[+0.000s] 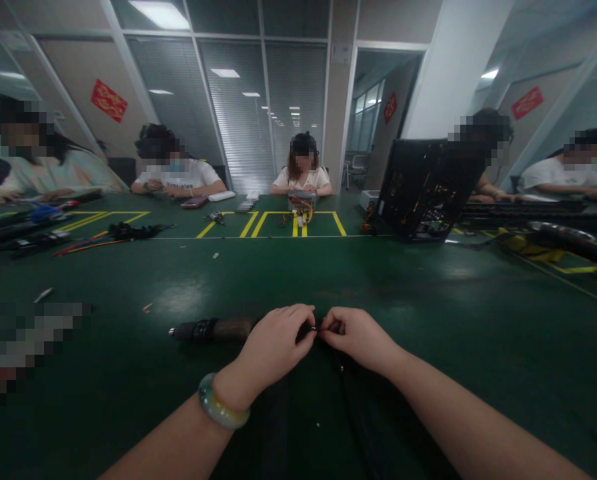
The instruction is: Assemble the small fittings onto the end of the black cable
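Note:
My left hand (281,340) and my right hand (359,339) meet over the table, fingertips nearly touching. Each hand is closed in a pinch. Between them shows a small dark piece with a metallic glint (314,329), too small to name. A long cylindrical tool (198,331) with a dark ribbed collar and silver tip lies to the left; its other end disappears behind my left hand. Below my right hand a black cable-like strip (349,407) runs toward me, with a shiny spot near its top. A jade-coloured bangle (223,402) circles my left wrist.
The green table (428,280) carries yellow tape markings. Wire bundles (133,231) lie at far left, and a black computer case (423,190) stands at back right. A power supply with coloured wires (302,203) sits before a person opposite. Other people sit along the far side.

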The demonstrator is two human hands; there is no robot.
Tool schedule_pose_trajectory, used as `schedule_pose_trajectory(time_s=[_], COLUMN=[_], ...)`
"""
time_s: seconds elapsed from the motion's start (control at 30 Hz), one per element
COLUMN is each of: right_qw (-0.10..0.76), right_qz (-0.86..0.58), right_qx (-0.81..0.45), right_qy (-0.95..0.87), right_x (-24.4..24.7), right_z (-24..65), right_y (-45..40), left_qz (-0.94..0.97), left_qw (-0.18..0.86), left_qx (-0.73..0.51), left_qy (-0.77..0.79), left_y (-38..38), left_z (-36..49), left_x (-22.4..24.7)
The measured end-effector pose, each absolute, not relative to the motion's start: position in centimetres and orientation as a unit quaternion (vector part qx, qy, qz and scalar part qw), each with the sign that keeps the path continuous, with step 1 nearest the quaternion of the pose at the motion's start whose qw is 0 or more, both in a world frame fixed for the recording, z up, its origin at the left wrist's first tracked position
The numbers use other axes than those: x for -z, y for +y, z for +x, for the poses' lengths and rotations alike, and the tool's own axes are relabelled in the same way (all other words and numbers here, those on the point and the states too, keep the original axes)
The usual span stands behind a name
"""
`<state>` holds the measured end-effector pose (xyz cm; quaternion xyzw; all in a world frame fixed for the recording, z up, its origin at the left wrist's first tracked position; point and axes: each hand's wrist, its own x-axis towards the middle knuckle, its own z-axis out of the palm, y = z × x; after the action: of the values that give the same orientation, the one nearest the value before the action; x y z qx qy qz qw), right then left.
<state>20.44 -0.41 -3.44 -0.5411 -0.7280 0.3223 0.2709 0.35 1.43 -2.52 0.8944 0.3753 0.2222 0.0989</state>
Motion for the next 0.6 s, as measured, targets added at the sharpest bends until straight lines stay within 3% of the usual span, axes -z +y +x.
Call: schedule_pose_trajectory(time_s=[0.6], right_qw=[0.270], right_qz=[-0.542], right_qx=[-0.327], right_qy=[-0.725], right_x=[3.58], right_z=[20.51], right_y=[-0.31], left_qz=[0.893], left_qw=[0.098], left_qx=[-0.222], left_qy=[0.378], left_y=[1.60], left_z=[0.40], left_x=[2.94])
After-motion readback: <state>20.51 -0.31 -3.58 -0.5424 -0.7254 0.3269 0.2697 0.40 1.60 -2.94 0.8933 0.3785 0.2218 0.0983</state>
